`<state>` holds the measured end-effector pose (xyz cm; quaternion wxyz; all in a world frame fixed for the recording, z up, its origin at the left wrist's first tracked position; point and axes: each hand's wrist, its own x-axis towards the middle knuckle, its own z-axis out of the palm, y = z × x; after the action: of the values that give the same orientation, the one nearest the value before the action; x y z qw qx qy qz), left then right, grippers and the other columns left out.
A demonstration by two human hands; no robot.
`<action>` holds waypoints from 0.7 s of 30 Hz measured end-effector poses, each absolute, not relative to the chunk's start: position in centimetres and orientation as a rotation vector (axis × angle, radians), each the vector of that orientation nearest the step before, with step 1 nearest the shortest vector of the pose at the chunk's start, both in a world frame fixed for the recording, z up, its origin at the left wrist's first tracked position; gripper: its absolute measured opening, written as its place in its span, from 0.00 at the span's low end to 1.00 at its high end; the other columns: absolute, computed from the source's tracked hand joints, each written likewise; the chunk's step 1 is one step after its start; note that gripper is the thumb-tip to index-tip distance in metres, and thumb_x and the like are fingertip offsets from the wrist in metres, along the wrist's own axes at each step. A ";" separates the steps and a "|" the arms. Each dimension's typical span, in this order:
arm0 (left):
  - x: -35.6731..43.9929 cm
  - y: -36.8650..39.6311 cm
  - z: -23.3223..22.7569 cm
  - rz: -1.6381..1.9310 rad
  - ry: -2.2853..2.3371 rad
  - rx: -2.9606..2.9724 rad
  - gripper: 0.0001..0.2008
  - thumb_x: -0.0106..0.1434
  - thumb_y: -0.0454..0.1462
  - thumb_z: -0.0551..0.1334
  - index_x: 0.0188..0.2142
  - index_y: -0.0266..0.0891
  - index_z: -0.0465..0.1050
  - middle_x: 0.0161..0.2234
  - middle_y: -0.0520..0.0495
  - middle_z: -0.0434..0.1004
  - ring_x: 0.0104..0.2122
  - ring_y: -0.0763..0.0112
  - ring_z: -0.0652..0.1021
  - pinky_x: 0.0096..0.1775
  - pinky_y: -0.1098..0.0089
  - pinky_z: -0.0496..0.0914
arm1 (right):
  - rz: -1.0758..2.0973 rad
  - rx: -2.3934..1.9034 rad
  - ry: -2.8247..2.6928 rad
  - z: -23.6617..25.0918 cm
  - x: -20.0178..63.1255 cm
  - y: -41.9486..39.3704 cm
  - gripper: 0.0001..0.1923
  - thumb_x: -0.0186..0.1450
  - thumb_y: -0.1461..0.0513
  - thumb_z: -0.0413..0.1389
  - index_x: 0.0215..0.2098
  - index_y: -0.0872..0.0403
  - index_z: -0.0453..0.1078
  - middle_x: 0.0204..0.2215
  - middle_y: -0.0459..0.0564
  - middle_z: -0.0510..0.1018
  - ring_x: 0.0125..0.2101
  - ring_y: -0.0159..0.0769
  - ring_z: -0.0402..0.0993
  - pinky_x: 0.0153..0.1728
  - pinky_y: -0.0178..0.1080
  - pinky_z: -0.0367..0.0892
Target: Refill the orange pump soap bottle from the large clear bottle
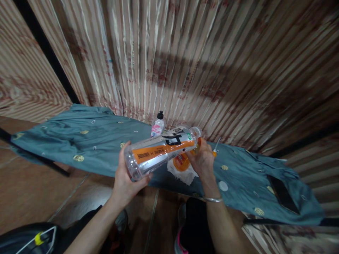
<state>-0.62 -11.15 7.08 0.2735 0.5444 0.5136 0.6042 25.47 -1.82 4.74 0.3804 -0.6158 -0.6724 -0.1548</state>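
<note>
Two hands lift clear plastic bottle (161, 150) above teal-clothed worktop (92, 141): left hand (127, 176) clamped on base, right hand (202, 158) closed at neck beside orange jar (181, 162). Step looks like uncapping; needs steady base.

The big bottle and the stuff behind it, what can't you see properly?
- Head view: the big bottle hides most of the orange thing.
- Right hand covers part of the white cloth.
- Small bottle: label too small to read.
- Left hand: fingers hidden behind the big bottle.
</note>
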 end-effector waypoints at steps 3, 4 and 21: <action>-0.7 -11.2 6.9 1.580 1.346 1.385 0.55 0.45 0.45 0.77 0.67 0.39 0.52 0.54 0.35 0.78 0.54 0.46 0.82 0.57 0.47 0.75 | -0.365 -1.572 -1.717 4.8 25.4 -1.9 0.34 0.70 0.40 0.53 0.57 0.59 0.68 0.44 0.63 0.82 0.43 0.53 0.77 0.45 0.51 0.73; -0.7 -11.3 6.8 1.582 1.348 1.366 0.55 0.45 0.45 0.77 0.68 0.40 0.52 0.55 0.35 0.77 0.55 0.45 0.81 0.59 0.47 0.74 | -0.358 -1.572 -1.714 4.9 25.3 -1.9 0.34 0.70 0.39 0.53 0.57 0.59 0.68 0.44 0.63 0.82 0.43 0.53 0.77 0.45 0.51 0.73; -0.3 -11.2 5.3 1.646 1.246 1.354 0.55 0.50 0.46 0.75 0.71 0.40 0.48 0.56 0.35 0.78 0.53 0.49 0.83 0.55 0.53 0.77 | -0.352 -1.554 -1.689 4.5 25.5 -1.8 0.35 0.70 0.39 0.51 0.58 0.60 0.69 0.42 0.63 0.82 0.42 0.54 0.78 0.44 0.52 0.75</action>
<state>-0.33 -11.19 5.30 0.3302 0.5178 0.4763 0.6293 25.48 -1.77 4.51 0.3985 -0.6137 -0.6673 -0.1391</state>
